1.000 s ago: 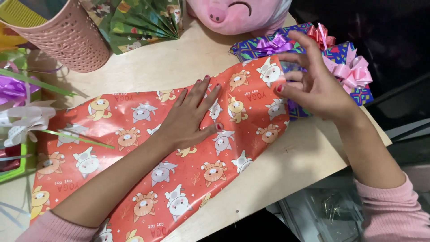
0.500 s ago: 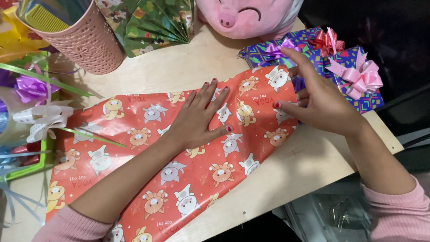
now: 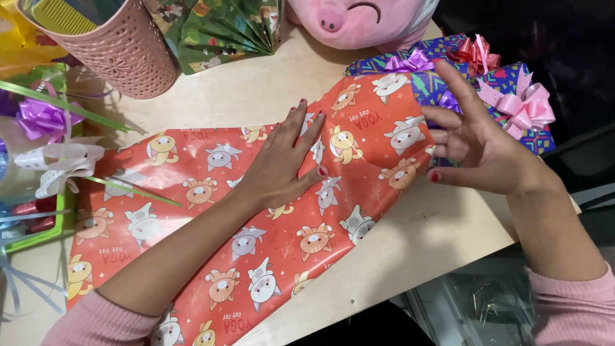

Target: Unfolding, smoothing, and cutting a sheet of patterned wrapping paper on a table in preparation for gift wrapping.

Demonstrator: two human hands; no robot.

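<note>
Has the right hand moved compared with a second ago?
Yes. The right hand has lifted off the red wrapping paper's edge, fingers spread, before the blue gift boxes.

The flat left hand covers the middle of the red wrapping paper printed with cartoon cats, so the pattern beneath the palm cannot be seen, and the sheet's lower corner runs off the bottom edge. The raised right hand hides part of the blue-and-purple wrapped gift box topped with ribbon bows; whether its fingertips touch the paper's edge cannot be told. The pink perforated plastic basket and the pink plush pig are cut off by the top edge. The tangle of loose ribbons and bows runs out of the left edge, its pieces hard to separate. Beyond the pale wooden table, the dark floor area is blurred.
</note>
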